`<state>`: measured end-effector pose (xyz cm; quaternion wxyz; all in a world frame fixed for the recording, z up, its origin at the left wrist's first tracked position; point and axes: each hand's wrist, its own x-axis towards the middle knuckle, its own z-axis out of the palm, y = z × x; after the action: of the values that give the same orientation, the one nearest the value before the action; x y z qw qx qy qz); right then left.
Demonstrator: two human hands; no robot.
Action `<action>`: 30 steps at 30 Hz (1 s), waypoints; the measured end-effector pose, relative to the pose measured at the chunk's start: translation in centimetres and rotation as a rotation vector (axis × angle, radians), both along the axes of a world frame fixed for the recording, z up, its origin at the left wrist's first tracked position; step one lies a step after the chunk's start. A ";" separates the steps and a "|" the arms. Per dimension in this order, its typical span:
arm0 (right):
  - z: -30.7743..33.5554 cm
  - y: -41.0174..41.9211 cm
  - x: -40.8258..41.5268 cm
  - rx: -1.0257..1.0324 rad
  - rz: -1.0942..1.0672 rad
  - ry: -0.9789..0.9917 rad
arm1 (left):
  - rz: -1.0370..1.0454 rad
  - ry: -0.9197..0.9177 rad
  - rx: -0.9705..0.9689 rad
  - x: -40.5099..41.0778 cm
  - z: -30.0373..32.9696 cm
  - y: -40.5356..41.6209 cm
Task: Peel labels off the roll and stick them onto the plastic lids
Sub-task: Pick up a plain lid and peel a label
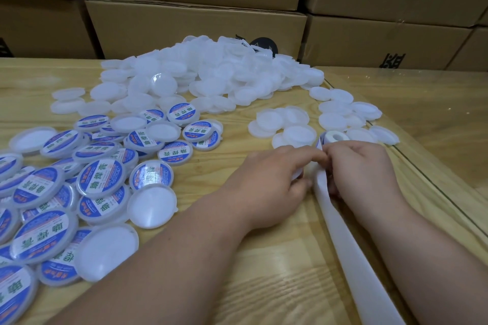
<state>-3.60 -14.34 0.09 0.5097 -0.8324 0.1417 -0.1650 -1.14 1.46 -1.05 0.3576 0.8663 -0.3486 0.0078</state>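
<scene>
Both hands meet near the middle right of the wooden table (pixel 264 272). Left hand (pixel 266 185) has fingers curled round a blank lid (pixel 298 175), mostly hidden under the palm. Right hand (pixel 361 174) has fingers curled, pinching at the backing strip (pixel 343 240) just beside the left fingertips; any label there is hidden. Strip runs from the label roll (pixel 333 137), just beyond the hands, back toward the near edge. Labelled lids (pixel 100 179) piled near left. Blank lids (pixel 211 74) heaped far centre, more scattered right. Cardboard boxes (pixel 195 26) stacked behind.
</scene>
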 end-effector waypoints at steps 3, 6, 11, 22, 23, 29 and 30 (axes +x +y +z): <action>0.0 -0.1 0.0 0.038 -0.017 0.000 | -0.038 -0.015 0.027 -0.2 0.2 -0.2; 0.0 -0.3 0.2 0.060 -0.028 0.027 | -0.061 -0.020 0.024 -0.3 0.2 -0.2; 0.2 -0.7 0.4 0.126 -0.063 0.073 | -0.112 0.021 -0.047 -0.6 0.3 -0.1; 0.0 -1.1 0.8 0.093 -0.087 0.077 | -0.173 0.055 -0.066 -0.9 0.6 -0.2; 0.0 -1.1 0.8 0.090 -0.079 0.074 | -0.175 0.061 -0.065 -0.9 0.6 -0.2; -0.1 -1.2 0.7 0.084 -0.052 0.073 | -0.178 0.053 -0.060 -1.1 0.7 -0.1; -0.2 -1.2 0.7 0.076 -0.037 0.074 | -0.178 0.049 -0.063 -1.1 0.7 -0.1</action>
<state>-2.93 -15.57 -0.06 0.5320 -0.8154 0.1820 -0.1379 -2.21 1.33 -0.39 0.3922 0.8202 -0.4150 -0.0345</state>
